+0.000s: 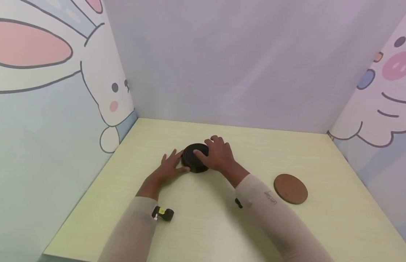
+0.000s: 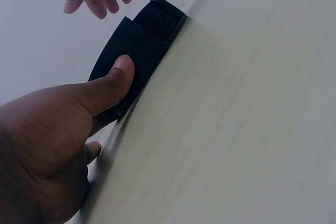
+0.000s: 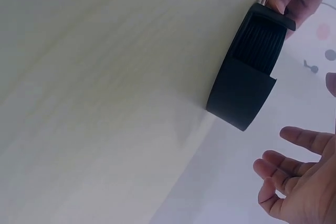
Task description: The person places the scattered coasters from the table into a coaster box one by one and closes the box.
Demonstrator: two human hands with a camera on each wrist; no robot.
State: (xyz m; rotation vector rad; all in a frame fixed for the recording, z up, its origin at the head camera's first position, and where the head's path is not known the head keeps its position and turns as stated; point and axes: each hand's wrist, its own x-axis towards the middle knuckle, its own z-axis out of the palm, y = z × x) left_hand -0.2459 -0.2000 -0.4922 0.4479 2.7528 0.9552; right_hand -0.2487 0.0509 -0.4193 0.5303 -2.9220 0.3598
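A low, round black coaster holder stands on the table, with an opening in its side that shows a ribbed stack of dark discs. My left hand grips its left side; in the left wrist view the thumb presses on the black wall. Over the holder's right side hovers my right hand, its fingers loosely bent. The right wrist view shows a gap between that hand and the holder. A brown round coaster lies flat to the right, beyond the right forearm.
The pale wooden table is bounded by a plain back wall and side walls with cartoon animals. Its left edge runs near the left forearm. Small black wrist cameras sit on the sleeves.
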